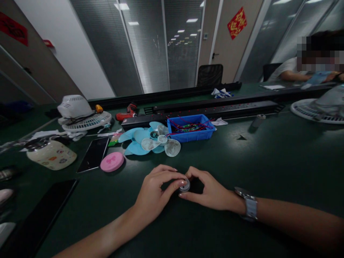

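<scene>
Near the front of the dark green table, both hands meet around a small grey round part; its exact kind is too small to tell. My left hand is closed, thumb and forefinger pinched at its top. From the other side, the thumb and fingers of my right hand curl around it, and that wrist wears a watch. Beyond the hands lie light blue fan blades and a smaller whitish fan blade. My fingers hide much of the part.
A blue bin of wired parts stands ahead. Leftward are a pink round case, a tablet, a fan housing and a power drill. A small cylinder stands right. Another person sits far right.
</scene>
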{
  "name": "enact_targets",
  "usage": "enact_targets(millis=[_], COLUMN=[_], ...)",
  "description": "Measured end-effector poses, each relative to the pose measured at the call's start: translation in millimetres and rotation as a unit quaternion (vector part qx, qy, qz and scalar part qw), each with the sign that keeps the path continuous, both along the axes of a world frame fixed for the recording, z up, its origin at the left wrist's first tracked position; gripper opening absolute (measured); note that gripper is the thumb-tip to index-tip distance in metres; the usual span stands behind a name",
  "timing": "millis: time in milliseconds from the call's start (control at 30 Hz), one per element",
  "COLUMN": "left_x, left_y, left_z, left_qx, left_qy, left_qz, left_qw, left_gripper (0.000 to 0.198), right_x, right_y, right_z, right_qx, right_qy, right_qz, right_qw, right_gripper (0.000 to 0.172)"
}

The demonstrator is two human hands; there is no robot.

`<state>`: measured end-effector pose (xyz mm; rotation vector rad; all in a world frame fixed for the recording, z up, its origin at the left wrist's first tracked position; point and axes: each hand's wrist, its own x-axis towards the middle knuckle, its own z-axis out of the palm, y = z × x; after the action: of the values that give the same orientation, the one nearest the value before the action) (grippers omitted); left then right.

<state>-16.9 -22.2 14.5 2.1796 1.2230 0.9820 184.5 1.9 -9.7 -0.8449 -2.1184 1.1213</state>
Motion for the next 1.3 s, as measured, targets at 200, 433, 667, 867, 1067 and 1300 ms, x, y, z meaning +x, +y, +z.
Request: enact_targets(millis=[200,433,667,867,1067,1300], left_x=[1.7,0.2,-0.8,-3.2,-3.3,-1.5], left_y=[0.4,2.7,6.3,8.4,8.0,6.8], left_z=[1.1,1.8,7.7,7.6,4.5,7.6], left_qx=[-0.005,-0.026,-0.098,-0.109,-0.105,-0.108], left_qy=[-0.011,-0.009,-0.004,-0.028,-0.030,0.005], left_qz=[0.003,-0.020,-0.043,-0.013,-0.012,-0.073], left_qw=[1.000,0.999,0.994,0.994,0.994,0.991], left_gripper=[0.017,0.014,0.017,0.010,0.010,0.019], right_x=[-0.2,-0.3,0.0,0.0,-0.2,-0.5], right_y=[-0.5,-0.7,-0.4,-1.3,-0.9,-0.3], right_z=[-0.2,-1.2,-1.9,1.0,-0.8,0.5], right_qx=[0.000,0.002,-0.010,-0.018,-0.015,0.002], right_qy=[0.004,0.010,0.001,-0.001,-0.002,-0.020], right_qz=[0.001,0.002,0.001,0.013,0.006,-0.005], right_qw=[1.000,1.000,1.000,1.000,1.000,1.000], right_gripper=[0.027,0.027,0.026,0.025,0.025,0.026])
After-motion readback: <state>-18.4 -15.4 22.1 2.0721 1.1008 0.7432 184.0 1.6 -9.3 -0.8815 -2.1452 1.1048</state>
